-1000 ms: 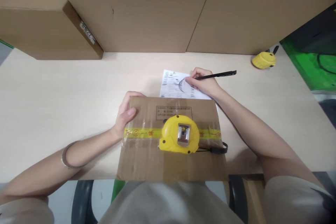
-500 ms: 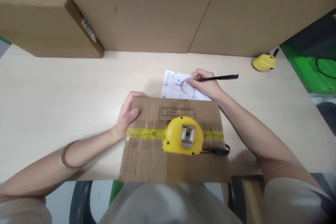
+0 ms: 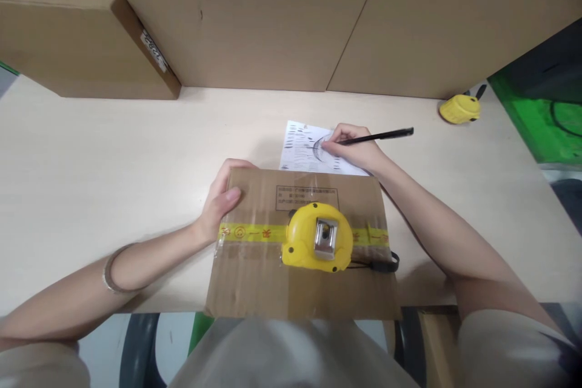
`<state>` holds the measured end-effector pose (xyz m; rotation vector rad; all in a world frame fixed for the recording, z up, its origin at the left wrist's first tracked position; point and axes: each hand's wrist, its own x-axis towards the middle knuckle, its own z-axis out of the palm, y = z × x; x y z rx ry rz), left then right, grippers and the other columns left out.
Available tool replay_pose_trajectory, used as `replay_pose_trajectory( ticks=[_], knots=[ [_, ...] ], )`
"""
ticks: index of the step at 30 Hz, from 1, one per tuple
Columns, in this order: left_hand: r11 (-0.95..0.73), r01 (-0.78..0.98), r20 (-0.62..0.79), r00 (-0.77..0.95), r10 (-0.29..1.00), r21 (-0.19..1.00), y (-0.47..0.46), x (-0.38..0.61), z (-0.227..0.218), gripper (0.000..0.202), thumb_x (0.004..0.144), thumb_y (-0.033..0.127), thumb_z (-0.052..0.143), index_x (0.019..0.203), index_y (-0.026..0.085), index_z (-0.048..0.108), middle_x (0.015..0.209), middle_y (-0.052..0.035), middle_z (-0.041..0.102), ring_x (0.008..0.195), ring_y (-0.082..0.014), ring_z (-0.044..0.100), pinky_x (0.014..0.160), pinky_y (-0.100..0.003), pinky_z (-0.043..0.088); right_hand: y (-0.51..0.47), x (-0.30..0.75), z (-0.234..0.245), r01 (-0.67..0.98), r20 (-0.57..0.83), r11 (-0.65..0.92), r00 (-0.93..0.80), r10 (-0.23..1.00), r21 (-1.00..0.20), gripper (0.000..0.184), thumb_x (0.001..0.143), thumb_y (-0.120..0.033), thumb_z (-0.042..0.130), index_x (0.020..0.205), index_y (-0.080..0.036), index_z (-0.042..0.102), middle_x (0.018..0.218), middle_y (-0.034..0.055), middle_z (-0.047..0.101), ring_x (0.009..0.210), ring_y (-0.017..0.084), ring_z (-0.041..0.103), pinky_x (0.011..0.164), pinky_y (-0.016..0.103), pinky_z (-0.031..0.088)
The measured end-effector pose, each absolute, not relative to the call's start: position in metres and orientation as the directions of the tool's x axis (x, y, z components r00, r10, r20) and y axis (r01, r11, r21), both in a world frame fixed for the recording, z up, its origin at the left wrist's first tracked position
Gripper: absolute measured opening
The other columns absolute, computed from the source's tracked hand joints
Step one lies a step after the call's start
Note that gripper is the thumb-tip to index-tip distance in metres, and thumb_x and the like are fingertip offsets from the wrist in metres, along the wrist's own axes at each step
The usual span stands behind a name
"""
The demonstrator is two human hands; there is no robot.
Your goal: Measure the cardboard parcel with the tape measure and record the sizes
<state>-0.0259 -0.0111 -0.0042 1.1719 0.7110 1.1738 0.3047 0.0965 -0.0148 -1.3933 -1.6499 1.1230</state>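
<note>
My left hand (image 3: 222, 197) grips the left edge of a taped cardboard box (image 3: 254, 288), thumb on top and fingers over the far corner. On the box lies a yellow tape measure (image 3: 300, 233) with a metal clip and a black wrist strap (image 3: 385, 263). Beyond the box, my right hand (image 3: 354, 142) is closed around a black pen (image 3: 391, 134), its writing end hidden by the fingers. Under that hand rests a white sheet of paper (image 3: 297, 154) with printed lines, dark pen marks and a scribbled curve. The box covers the sheet's near edge.
Large cardboard boxes (image 3: 254, 24) line the back of the light table (image 3: 91, 176). Another carton (image 3: 59, 48) with a label stands at the back left. A second yellow tape measure (image 3: 459, 109) sits at the back right. Chair armrests (image 3: 139, 345) show below the table edge.
My right hand and the pen have shifted slightly down and left over the paper. My left hand, the box and the tape measure stay nearly as they were.
</note>
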Motion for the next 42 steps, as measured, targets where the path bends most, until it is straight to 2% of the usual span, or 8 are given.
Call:
replay_pose_trajectory(
  ticks=[12, 21, 25, 31, 34, 36, 39, 42],
  knots=[
    [-0.065, -0.325, 0.173, 0.316, 0.933, 0.944, -0.01, -0.028, -0.008, 0.045, 0.096, 0.059, 0.072, 0.121, 0.022, 0.067, 0.104, -0.0049, 0.07, 0.081, -0.0182, 0.067, 0.065, -0.029, 0.057, 0.094, 0.305, -0.013, 0.392, -0.07, 0.036, -0.254, 0.965, -0.919, 0.037, 0.067, -0.045, 0.095, 0.071, -0.02, 0.068, 0.073, 0.0059, 0.074, 0.068, 0.017, 0.064, 0.065, 0.031, 0.048],
    [-0.067, -0.334, 0.183, 0.329, 0.927, 0.94, -0.009, -0.028, -0.009, 0.043, 0.098, 0.057, 0.07, 0.122, 0.022, 0.066, 0.105, -0.0047, 0.07, 0.083, -0.0194, 0.066, 0.066, -0.031, 0.056, 0.094, 0.304, -0.005, 0.523, -0.144, 0.02, -0.271, 0.952, -0.852, 0.052, 0.071, -0.066, 0.087, 0.072, -0.021, 0.062, 0.069, 0.0044, 0.068, 0.063, 0.014, 0.057, 0.063, 0.03, 0.043],
    [-0.071, -0.301, 0.175, 0.334, 0.926, 0.951, -0.009, -0.029, -0.008, 0.041, 0.097, 0.057, 0.071, 0.123, 0.026, 0.067, 0.106, -0.0039, 0.07, 0.085, -0.0196, 0.067, 0.068, -0.032, 0.057, 0.088, 0.311, 0.019, 0.701, -0.255, -0.017, -0.236, 0.938, -0.713, 0.055, 0.095, -0.065, 0.063, 0.062, -0.023, 0.049, 0.053, -0.0011, 0.049, 0.051, 0.012, 0.042, 0.058, 0.031, 0.035],
    [-0.349, -0.156, 0.378, 0.221, 0.899, 0.924, -0.007, -0.031, -0.009, 0.053, 0.099, 0.055, 0.07, 0.149, 0.04, 0.059, 0.128, -0.0039, 0.072, 0.114, -0.027, 0.068, 0.098, -0.045, 0.061, 0.077, 0.307, 0.049, 0.95, -0.308, 0.003, -0.104, 0.946, -0.312, 0.051, 0.09, -0.048, 0.072, 0.052, -0.022, 0.049, 0.052, 0.0027, 0.046, 0.064, 0.021, 0.049, 0.073, 0.038, 0.035],
    [-0.495, -0.019, 0.485, 0.237, 0.842, 0.869, -0.006, -0.035, -0.005, 0.03, 0.105, 0.045, 0.062, 0.131, 0.037, 0.076, 0.131, -0.0042, 0.076, 0.126, -0.0285, 0.068, 0.111, -0.049, 0.056, 0.064, 0.3, 0.07, 0.971, -0.186, -0.001, -0.045, 0.981, -0.238, 0.039, 0.096, -0.049, 0.065, 0.068, -0.022, 0.056, 0.069, 0.0075, 0.062, 0.078, 0.027, 0.06, 0.081, 0.042, 0.041],
    [-0.52, 0.021, 0.497, 0.26, 0.828, 0.854, -0.006, -0.037, 0.0, 0.028, 0.108, 0.039, 0.057, 0.118, 0.034, 0.082, 0.13, -0.0046, 0.077, 0.135, -0.0295, 0.066, 0.118, -0.052, 0.052, 0.046, 0.296, 0.09, 0.937, 0.006, 0.082, -0.085, 0.996, -0.34, 0.037, 0.104, -0.051, 0.053, 0.082, -0.022, 0.062, 0.088, 0.0111, 0.072, 0.088, 0.028, 0.065, 0.087, 0.044, 0.047],
    [-0.492, 0.002, 0.475, 0.262, 0.84, 0.87, -0.009, -0.036, 0.005, 0.027, 0.108, 0.037, 0.058, 0.114, 0.034, 0.083, 0.135, -0.0041, 0.077, 0.144, -0.0306, 0.062, 0.126, -0.056, 0.046, 0.006, 0.286, 0.111, 0.772, 0.25, 0.407, -0.323, 0.913, -0.488, 0.047, 0.112, -0.059, 0.041, 0.109, -0.023, 0.072, 0.115, 0.0129, 0.075, 0.106, 0.028, 0.07, 0.096, 0.045, 0.054],
    [-0.412, -0.043, 0.409, 0.242, 0.88, 0.91, -0.014, -0.032, 0.004, 0.026, 0.107, 0.038, 0.058, 0.112, 0.033, 0.083, 0.135, -0.0053, 0.076, 0.143, -0.0324, 0.062, 0.125, -0.06, 0.045, -0.033, 0.27, 0.111, 0.599, 0.331, 0.675, -0.591, 0.736, -0.43, 0.062, 0.103, -0.073, 0.056, 0.139, -0.024, 0.068, 0.137, 0.0179, 0.071, 0.127, 0.038, 0.068, 0.104, 0.057, 0.058]
  ],
)
